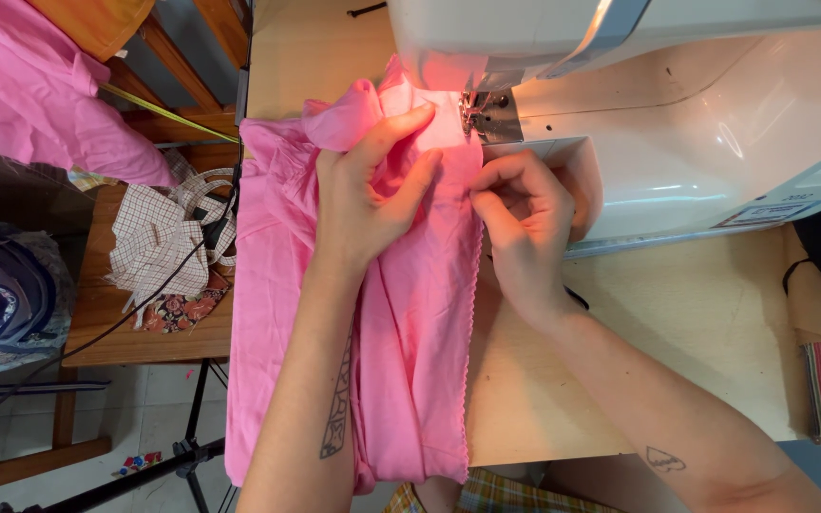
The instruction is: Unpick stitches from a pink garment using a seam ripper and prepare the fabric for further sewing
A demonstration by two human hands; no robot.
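Note:
A pink fabric (420, 323) lies across the wooden table and runs under the presser foot (475, 112) of a white sewing machine (677, 133). My left hand (372, 190) presses flat on the bunched fabric just left of the needle, fingers spread toward the foot. My right hand (525, 218) pinches the fabric's scalloped right edge between thumb and fingers, right in front of the machine's bed. The fabric hangs over the table's near and left edges.
The wooden table (677, 323) shows to the right of the fabric. At left, a lower wooden bench (106, 313) holds checked cloth pieces (159, 237) and a black cable. More pink cloth (30, 85) lies at top left. A tripod leg (182, 446) stands on the tiled floor.

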